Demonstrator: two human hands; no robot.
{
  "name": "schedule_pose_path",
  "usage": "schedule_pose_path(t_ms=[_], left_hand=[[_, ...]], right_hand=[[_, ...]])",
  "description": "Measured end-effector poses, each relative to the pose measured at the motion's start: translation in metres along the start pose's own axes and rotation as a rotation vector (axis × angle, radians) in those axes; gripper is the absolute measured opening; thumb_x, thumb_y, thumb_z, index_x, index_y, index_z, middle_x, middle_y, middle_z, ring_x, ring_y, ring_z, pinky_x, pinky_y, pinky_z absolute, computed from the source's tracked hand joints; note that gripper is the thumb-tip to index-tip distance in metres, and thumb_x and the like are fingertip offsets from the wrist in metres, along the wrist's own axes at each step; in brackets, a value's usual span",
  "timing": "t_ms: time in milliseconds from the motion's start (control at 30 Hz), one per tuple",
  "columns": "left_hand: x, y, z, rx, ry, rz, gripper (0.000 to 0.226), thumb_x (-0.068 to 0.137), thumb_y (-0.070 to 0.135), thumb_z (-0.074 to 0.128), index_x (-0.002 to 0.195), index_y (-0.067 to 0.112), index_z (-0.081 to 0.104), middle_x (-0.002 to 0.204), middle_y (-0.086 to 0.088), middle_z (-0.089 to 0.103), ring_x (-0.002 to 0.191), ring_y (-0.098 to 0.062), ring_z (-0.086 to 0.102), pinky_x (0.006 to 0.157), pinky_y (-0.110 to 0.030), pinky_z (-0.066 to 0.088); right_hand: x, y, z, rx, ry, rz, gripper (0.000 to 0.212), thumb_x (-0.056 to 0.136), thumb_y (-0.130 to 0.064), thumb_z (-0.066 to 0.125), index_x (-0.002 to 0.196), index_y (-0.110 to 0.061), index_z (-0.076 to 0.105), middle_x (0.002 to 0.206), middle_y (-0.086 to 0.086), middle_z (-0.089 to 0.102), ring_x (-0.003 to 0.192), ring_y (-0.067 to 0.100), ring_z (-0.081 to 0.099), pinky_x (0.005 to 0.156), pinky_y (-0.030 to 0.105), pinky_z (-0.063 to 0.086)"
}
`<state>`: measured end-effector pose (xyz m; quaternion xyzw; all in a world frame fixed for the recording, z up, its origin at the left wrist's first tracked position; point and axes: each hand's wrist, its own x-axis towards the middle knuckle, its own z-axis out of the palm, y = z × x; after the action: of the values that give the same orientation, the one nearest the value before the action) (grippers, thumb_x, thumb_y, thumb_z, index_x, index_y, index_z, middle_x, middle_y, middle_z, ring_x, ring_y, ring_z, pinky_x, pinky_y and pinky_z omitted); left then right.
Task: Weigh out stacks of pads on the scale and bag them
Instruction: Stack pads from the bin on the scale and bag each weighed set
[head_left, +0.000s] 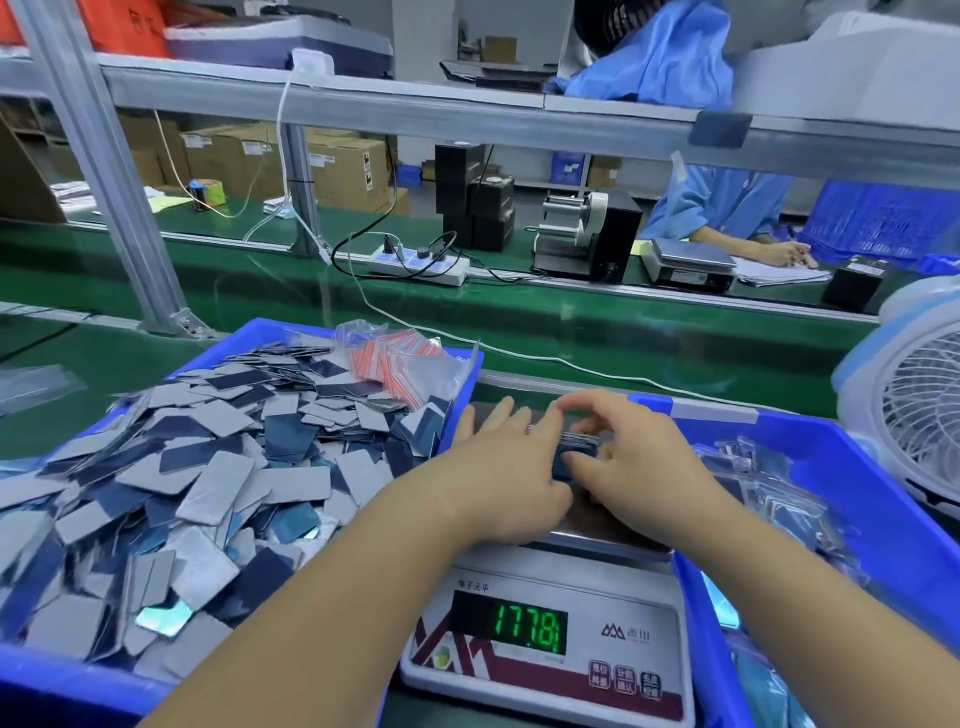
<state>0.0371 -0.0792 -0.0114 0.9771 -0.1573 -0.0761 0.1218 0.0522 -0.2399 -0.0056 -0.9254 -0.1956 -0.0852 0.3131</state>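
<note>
Two blue bins (462, 364) flank the one scale (550, 649) on the green bench (571, 322): the nine o'clock bin heaped with loose pads (208, 467) beyond counting plus a clump of red-striped bags (400, 364), the three o'clock bin holding filled bags (769, 483). This looks like the weighing step, the display (530, 626) showing roughly 177.8. One stack of pads (576, 451) sits on the platter at twelve o'clock, left hand (511, 467) with fingers spread flat beside it, right hand (628, 452) in a pinching grip on it; next it likely needs trimming to weight, then bagging.

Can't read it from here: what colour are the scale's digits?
Green, on the scale's black display, head view.
</note>
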Motion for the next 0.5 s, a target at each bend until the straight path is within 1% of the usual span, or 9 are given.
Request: schedule_pose_path(t_ms=[67,167,200,267,333,400,500], left_hand=[[0.0006,0.0019,0.0017,-0.006,0.018,-0.030,0.081,0.092,0.037,0.037,0.158,0.019,-0.006,0.166,-0.011,0.007,0.154,-0.024,-0.007,0.122,-0.054,-0.007],[-0.0002,0.0031,0.0011,-0.007,0.034,-0.054,0.081,0.093,0.037,0.038,0.158,0.018,-0.008,0.167,-0.011,0.004,0.154,-0.024,-0.008,0.121,-0.055,-0.009],[-0.0007,0.0035,0.0009,-0.005,0.032,-0.058,0.081,0.094,0.037,0.037,0.158,0.019,-0.008,0.167,-0.012,0.002,0.154,-0.024,-0.009,0.121,-0.056,-0.010],[-0.0023,0.0045,0.0005,0.002,0.025,-0.065,0.079,0.095,0.037,0.035,0.158,0.021,-0.009,0.167,-0.013,-0.002,0.154,-0.024,-0.011,0.120,-0.056,-0.012],[-0.0031,0.0054,0.0002,0.008,0.022,-0.065,0.078,0.095,0.036,0.035,0.158,0.023,-0.010,0.167,-0.013,-0.004,0.153,-0.024,-0.013,0.120,-0.057,-0.012],[-0.0030,0.0052,-0.0005,0.006,0.011,-0.056,0.077,0.095,0.035,0.034,0.158,0.023,-0.009,0.167,-0.014,-0.005,0.153,-0.025,-0.013,0.120,-0.057,-0.012],[-0.0030,0.0069,-0.0002,0.001,-0.024,-0.065,0.073,0.096,0.033,0.031,0.158,0.024,-0.007,0.167,-0.015,-0.007,0.153,-0.025,-0.014,0.120,-0.057,-0.013]], right_hand=[[-0.0024,-0.0022,0.0015,0.024,0.012,-0.009,0.045,0.077,-0.015,0.071,0.109,-0.044,0.058,0.084,-0.020,0.062,0.065,-0.013,0.054,0.063,0.003,0.037],[-0.0070,-0.0063,0.0033,0.026,0.026,-0.032,0.050,0.077,-0.018,0.074,0.097,-0.057,0.049,0.085,-0.025,0.062,0.082,-0.015,0.054,0.068,0.002,0.038],[-0.0078,-0.0069,0.0031,0.017,0.028,-0.040,0.052,0.077,-0.018,0.075,0.095,-0.058,0.047,0.084,-0.026,0.061,0.081,-0.015,0.054,0.067,0.002,0.037],[-0.0084,-0.0077,0.0007,0.003,0.035,-0.067,0.052,0.077,-0.015,0.075,0.095,-0.056,0.047,0.084,-0.025,0.062,0.071,-0.015,0.054,0.064,0.003,0.037],[-0.0076,-0.0064,-0.0022,-0.007,0.035,-0.078,0.050,0.076,-0.014,0.074,0.099,-0.051,0.050,0.084,-0.021,0.063,0.066,-0.012,0.053,0.063,0.005,0.038],[-0.0066,-0.0056,-0.0020,-0.018,0.031,-0.073,0.047,0.077,-0.015,0.073,0.104,-0.047,0.052,0.084,-0.019,0.063,0.066,-0.012,0.053,0.063,0.006,0.039],[-0.0058,-0.0038,0.0028,-0.049,0.022,-0.077,0.045,0.076,-0.012,0.071,0.111,-0.037,0.057,0.082,-0.021,0.060,0.069,-0.016,0.052,0.065,0.003,0.038]])
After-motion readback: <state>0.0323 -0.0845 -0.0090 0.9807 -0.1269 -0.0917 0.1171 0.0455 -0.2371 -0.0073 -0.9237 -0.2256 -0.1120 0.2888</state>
